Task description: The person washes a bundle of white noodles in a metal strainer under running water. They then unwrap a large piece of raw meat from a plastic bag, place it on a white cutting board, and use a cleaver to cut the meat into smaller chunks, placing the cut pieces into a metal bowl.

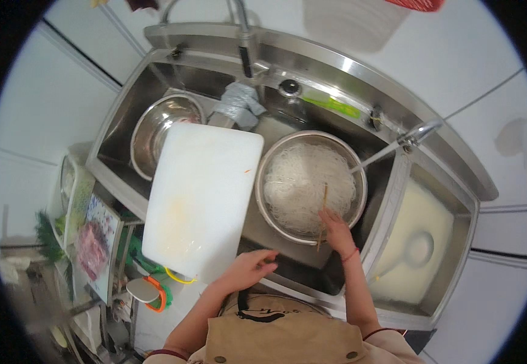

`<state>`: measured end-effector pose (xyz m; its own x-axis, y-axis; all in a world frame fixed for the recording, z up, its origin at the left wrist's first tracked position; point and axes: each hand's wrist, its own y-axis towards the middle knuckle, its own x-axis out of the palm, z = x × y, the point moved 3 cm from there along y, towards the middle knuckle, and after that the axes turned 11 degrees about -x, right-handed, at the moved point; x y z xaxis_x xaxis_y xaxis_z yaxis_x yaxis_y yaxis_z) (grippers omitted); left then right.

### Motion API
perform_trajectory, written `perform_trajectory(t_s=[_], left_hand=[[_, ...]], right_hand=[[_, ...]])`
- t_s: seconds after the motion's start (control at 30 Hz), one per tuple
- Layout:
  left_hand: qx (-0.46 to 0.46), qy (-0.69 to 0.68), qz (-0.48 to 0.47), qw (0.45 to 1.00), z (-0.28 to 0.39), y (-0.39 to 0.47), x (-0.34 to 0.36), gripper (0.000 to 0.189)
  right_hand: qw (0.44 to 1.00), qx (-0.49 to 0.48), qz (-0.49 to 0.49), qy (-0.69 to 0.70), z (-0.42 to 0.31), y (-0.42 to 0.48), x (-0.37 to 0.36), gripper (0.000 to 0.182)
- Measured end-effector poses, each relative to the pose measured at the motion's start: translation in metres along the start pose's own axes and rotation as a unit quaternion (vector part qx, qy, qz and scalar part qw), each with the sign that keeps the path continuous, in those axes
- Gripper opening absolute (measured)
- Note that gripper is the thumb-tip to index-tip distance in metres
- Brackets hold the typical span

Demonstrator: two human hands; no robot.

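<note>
A round steel basin (260, 191) full of thin white noodles (306, 186) in water stands in the middle sink, and a stream from a tap (420, 132) runs into its right side. My right hand (336, 232), with a red cord at the wrist, is at the basin's near right rim and holds a thin wooden chopstick or pair of chopsticks (325, 195) against the noodles. My left hand (252, 269) hovers near the sink's front edge, fingers apart and holding nothing. Left of the basin, a white cutting board (204, 195) lies across the sink.
Another steel bowl (143, 136) sits in the left sink, beside a grey cloth (240, 104). At right, a ladle (418, 249) lies in a basin of cloudy liquid (402, 273). A pull-down faucet (246, 59) stands behind. Wrapped meat (92, 250) rests on a tray at lower left.
</note>
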<state>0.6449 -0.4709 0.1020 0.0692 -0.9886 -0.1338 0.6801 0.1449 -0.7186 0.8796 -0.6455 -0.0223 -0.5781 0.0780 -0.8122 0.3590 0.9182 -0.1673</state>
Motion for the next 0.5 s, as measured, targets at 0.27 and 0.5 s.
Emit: perform_trajectory(t_s=[0.27, 0.5], left_hand=[[0.067, -0.331, 0.168, 0.926, -0.111, -0.158, -0.063, 0.035], [-0.004, -0.135, 0.507, 0.851, -0.199, -0.225, -0.072, 0.02]], right_hand=[[0.642, -0.027, -0.006, 0.766, -0.055, 0.043, -0.06, 0.035], [0.924, -0.005, 0.015, 0.381, -0.078, 0.056, 0.02, 0.031]])
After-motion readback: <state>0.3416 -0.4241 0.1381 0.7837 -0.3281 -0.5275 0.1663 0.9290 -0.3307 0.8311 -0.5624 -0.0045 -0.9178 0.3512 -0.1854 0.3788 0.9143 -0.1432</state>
